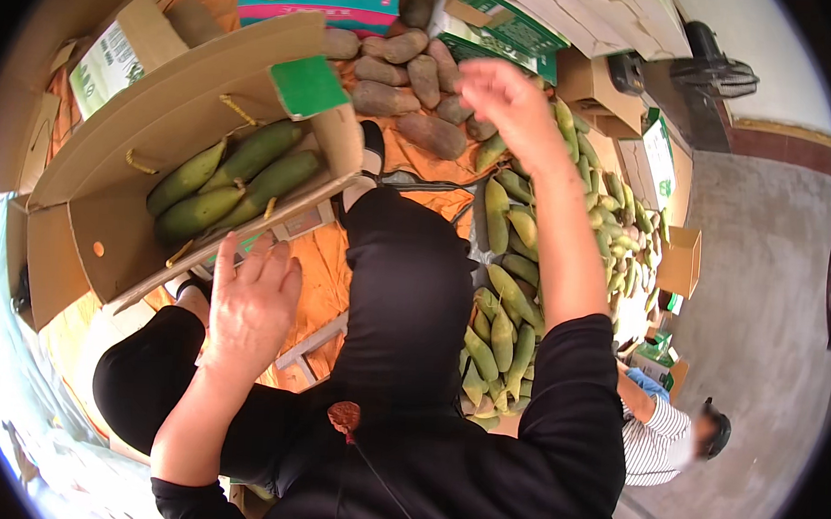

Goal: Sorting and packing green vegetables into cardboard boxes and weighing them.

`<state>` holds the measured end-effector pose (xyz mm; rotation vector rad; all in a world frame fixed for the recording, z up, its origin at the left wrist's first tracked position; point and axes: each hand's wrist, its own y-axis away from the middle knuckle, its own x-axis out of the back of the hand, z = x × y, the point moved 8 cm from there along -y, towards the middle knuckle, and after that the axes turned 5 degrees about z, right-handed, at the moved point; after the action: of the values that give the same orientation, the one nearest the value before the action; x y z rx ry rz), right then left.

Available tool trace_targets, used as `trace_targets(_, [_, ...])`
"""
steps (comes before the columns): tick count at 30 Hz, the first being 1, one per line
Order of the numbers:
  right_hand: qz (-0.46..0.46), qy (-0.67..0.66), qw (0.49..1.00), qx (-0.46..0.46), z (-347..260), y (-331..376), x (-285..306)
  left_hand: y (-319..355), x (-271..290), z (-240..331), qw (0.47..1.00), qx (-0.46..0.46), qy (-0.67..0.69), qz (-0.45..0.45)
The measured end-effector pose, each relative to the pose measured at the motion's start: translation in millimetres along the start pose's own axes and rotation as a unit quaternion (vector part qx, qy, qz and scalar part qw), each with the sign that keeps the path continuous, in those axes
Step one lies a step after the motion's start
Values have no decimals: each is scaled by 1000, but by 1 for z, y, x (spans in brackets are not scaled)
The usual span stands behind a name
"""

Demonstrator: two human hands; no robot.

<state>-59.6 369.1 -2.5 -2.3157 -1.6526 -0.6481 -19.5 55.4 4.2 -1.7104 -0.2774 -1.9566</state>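
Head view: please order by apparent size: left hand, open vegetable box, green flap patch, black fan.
1. Open vegetable box
2. Left hand
3. Green flap patch and black fan: look too alike to rank.

An orange sheet (pixel 324 278) spreads beneath the open cardboard box (pixel 187 103); reddish-brown tubers (pixel 431 137) lie on it past the box's far right corner, green radishes (pixel 503 341) heaped farther right.

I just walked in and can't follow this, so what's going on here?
The person in black seems to hold nothing. The left hand is open by the near edge of a box with four green vegetables in it. The right hand is raised near some brown roots. A green heap lies on the right.
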Motion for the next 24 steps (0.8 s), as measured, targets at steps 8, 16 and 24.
trace_targets(8, [54, 249, 931, -260, 283, 155, 6, -11, 10, -1, 1000, 1, -17, 21])
trace_targets(16, [89, 427, 816, -379, 339, 267, 83, -22, 1, 13, 999, -26, -22, 15])
trace_targets(24, [66, 560, 661, -494, 332, 310, 164, -26, -2, 10, 999, -25, -33, 21])
